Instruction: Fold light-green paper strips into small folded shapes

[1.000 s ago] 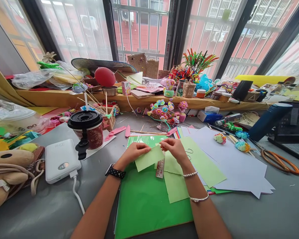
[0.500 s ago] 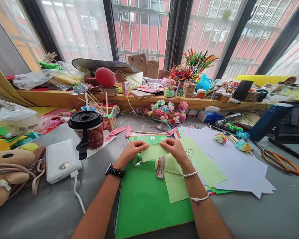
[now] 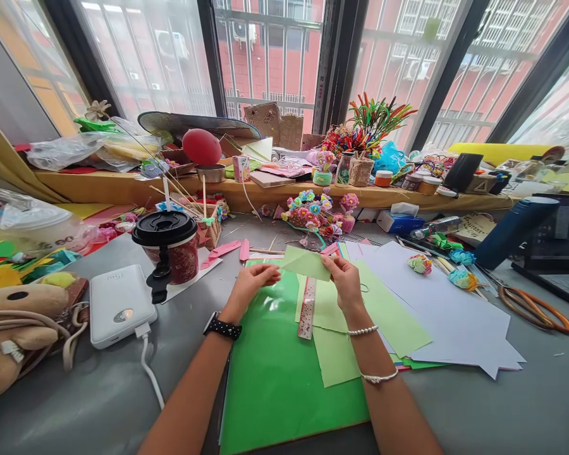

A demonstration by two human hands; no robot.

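Observation:
A small piece of light green paper (image 3: 307, 261) is pinched between the thumb and fingers of my right hand (image 3: 344, 278) at its right end, raised and tilted above the folder. My left hand (image 3: 256, 281) is by the paper's left corner, with fingers loosely bent and a little apart; it does not seem to grip the paper. Beneath both hands lies a glossy green folder (image 3: 284, 379). On it are a patterned ruler (image 3: 306, 309) and larger light green sheets (image 3: 336, 357), to the left of my right wrist.
White sheets (image 3: 436, 297) spread to the right, with orange-handled scissors (image 3: 535, 306) beyond. A lidded cup (image 3: 171, 253) and a white power bank (image 3: 122, 306) stand left. Craft flowers (image 3: 313, 212) sit behind, below a cluttered ledge (image 3: 284, 197).
The small green paper has moved up and to the right with my right hand and turned. My left hand has come away from its edge. More of the ruler shows.

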